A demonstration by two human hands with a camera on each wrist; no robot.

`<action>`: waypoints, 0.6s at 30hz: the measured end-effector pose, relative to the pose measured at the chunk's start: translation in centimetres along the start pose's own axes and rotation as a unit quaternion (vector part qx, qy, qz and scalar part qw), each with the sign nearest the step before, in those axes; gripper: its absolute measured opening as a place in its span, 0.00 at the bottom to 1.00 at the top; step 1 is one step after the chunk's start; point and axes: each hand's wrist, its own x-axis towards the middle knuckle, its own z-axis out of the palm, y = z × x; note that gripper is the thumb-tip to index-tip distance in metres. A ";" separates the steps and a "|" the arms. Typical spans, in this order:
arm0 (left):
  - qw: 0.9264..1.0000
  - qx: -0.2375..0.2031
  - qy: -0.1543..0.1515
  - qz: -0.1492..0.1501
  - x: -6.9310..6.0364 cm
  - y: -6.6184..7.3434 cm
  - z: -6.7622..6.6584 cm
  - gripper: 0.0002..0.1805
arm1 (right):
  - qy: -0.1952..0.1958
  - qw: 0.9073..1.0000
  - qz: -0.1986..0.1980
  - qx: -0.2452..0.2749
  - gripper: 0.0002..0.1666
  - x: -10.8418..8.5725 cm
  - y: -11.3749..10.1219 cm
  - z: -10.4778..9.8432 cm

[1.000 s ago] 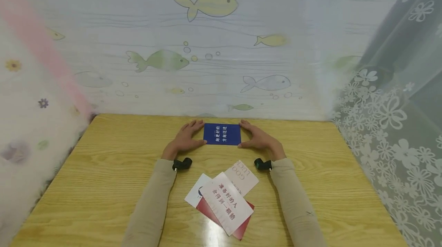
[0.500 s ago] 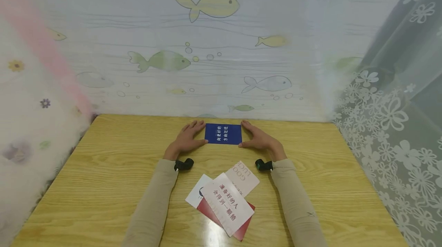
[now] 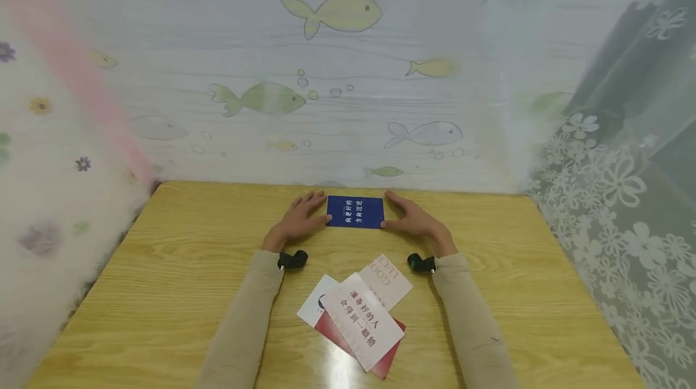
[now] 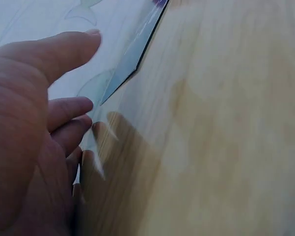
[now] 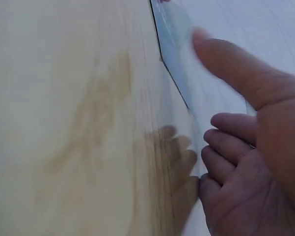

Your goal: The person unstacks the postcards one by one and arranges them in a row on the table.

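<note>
A blue card (image 3: 371, 212) with white Chinese characters lies flat near the table's far edge in the head view. At its left end is my left hand (image 3: 295, 221), fingers extended and thumb by the near corner. My right hand (image 3: 417, 221) mirrors it at the opposite end. The left wrist view has the card (image 4: 130, 61) as a thin slanted sliver beside loosely spread fingers. In the right wrist view, the card (image 5: 173, 69) is just off the raised thumb of the right hand (image 5: 255, 182). Whether any fingertip touches the card is hard to tell.
Between the forearms lies an overlapping pile: a white card (image 3: 363, 321) with dark red characters on top, a red card (image 3: 389, 357), a pale pink card (image 3: 387, 280) and a white card (image 3: 312, 305) with a dark print. Behind the wooden table (image 3: 163, 268) hangs a fish-patterned sheet (image 3: 348, 63).
The head view has shifted slightly, so everything appears a little farther right. Both thumbs sit slightly higher along the card's ends. The card and the pile keep their places on the table.
</note>
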 end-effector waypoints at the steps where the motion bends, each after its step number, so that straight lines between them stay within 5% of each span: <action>1: 1.000 -0.009 0.001 0.002 -0.4 0.0 -0.1 0.39 | 0.005 1.000 -0.005 0.011 0.52 -0.1 0.0 0.1; 7: 1.000 -0.016 -0.011 0.024 -4.9 0.8 -0.3 0.37 | 0.001 1.000 -0.022 0.018 0.46 -2.9 -1.7 1.2; 18: 0.989 0.035 -0.069 0.126 -12.0 5.9 2.4 0.33 | -0.054 0.998 -0.030 -0.028 0.49 -12.8 -6.2 6.2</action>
